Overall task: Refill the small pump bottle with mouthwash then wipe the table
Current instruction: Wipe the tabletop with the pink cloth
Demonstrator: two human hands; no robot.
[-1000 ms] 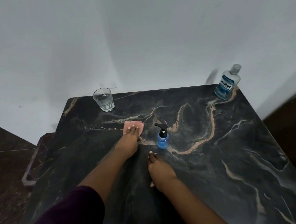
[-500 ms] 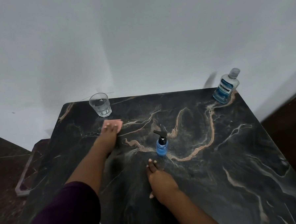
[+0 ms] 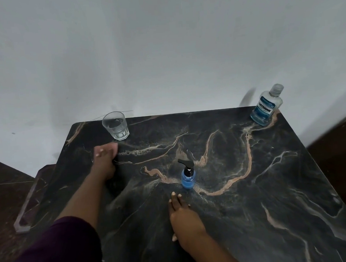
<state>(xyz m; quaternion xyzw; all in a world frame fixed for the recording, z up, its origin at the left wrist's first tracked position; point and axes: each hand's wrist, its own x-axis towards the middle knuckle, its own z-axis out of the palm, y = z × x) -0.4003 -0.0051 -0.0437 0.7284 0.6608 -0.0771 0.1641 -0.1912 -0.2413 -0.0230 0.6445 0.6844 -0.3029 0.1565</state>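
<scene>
A small blue pump bottle (image 3: 188, 176) with a black pump head stands upright in the middle of the dark marble table (image 3: 251, 186). The mouthwash bottle (image 3: 266, 108), capped and about half full of blue liquid, stands at the far right corner. My left hand (image 3: 103, 162) presses flat on a pink cloth (image 3: 111, 149) at the far left, just in front of a glass. The cloth shows only past my fingertips. My right hand (image 3: 182, 216) rests flat on the table just in front of the pump bottle, not touching it, holding nothing.
A clear glass (image 3: 115, 125) with a little water stands near the table's far left edge, close to the cloth. A white wall runs behind the table. Dark floor lies to both sides, with a low pale ledge (image 3: 25, 206) at the left.
My left hand has slid the pink cloth leftward and away from me, from beside the pump bottle toward the glass. My right hand and both bottles stay put.
</scene>
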